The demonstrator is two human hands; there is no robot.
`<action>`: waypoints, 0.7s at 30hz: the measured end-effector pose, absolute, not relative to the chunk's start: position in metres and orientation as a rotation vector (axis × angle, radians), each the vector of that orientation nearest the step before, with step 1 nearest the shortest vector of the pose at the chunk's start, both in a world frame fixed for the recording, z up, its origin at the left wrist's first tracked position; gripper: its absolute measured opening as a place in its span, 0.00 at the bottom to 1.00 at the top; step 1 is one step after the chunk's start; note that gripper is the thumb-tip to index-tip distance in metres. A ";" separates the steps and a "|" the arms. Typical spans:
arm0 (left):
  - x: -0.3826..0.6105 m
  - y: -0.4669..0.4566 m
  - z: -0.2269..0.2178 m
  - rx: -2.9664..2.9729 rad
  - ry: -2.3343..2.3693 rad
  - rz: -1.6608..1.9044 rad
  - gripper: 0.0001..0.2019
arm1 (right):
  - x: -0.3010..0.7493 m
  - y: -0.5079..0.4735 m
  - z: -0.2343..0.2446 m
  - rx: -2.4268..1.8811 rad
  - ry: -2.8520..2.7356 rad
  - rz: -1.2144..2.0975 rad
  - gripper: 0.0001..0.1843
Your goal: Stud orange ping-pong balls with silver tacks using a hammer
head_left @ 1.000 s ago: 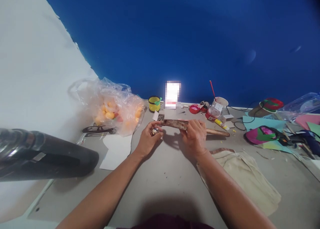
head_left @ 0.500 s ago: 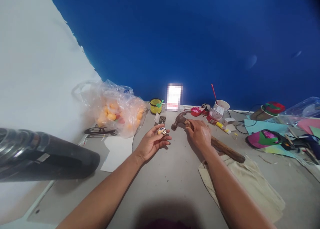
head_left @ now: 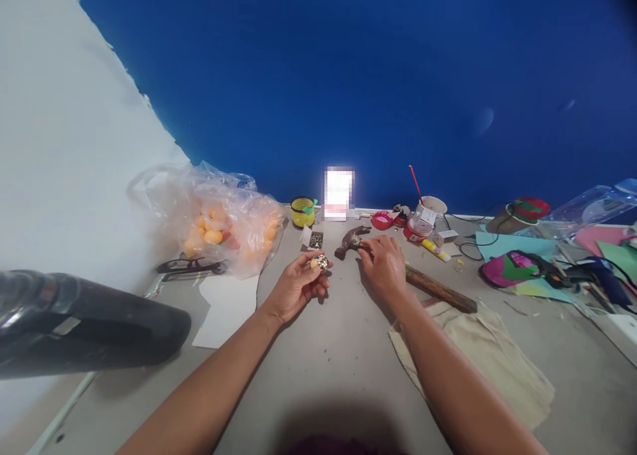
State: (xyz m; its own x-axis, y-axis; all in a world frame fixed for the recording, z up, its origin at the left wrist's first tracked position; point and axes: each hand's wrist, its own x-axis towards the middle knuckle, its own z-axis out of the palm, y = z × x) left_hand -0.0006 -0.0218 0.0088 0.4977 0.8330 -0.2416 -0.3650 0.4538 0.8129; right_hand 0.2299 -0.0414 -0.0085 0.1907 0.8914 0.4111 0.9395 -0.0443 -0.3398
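Note:
Between the thumb and fingers of my left hand (head_left: 298, 287) is a small yellow-orange ball (head_left: 321, 262), its upper side studded with shiny metal tack heads. My right hand (head_left: 385, 267) is closed over a claw hammer (head_left: 440, 288), covering the part of its wooden handle just behind the head. The metal head points left, close to the ball but apart from it. Just beyond my left hand stands a little open box (head_left: 316, 241) of shiny metal pieces. My right fingertips are partly hidden.
A plastic bag of orange balls (head_left: 213, 226) and glasses (head_left: 192, 266) lie left, behind a large dark cylinder (head_left: 99, 325). A yellow cup (head_left: 302, 211) stands at the wall. Beige cloth (head_left: 482, 355) lies under my right forearm. Paint cups, papers and a glue gun (head_left: 604, 282) crowd the right.
The view has swung slightly right. The hammer's head has tilted while my right hand stays over the handle. My left fingers have curled in more around the ball.

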 end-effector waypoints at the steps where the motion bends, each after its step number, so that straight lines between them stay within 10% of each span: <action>1: -0.001 -0.022 0.008 0.781 0.701 0.823 0.24 | 0.229 -0.042 -0.008 -1.912 -1.724 -0.095 0.09; 21: 0.000 -0.018 -0.003 0.790 0.721 0.803 0.19 | 0.146 0.041 0.018 -1.993 -2.091 0.220 0.12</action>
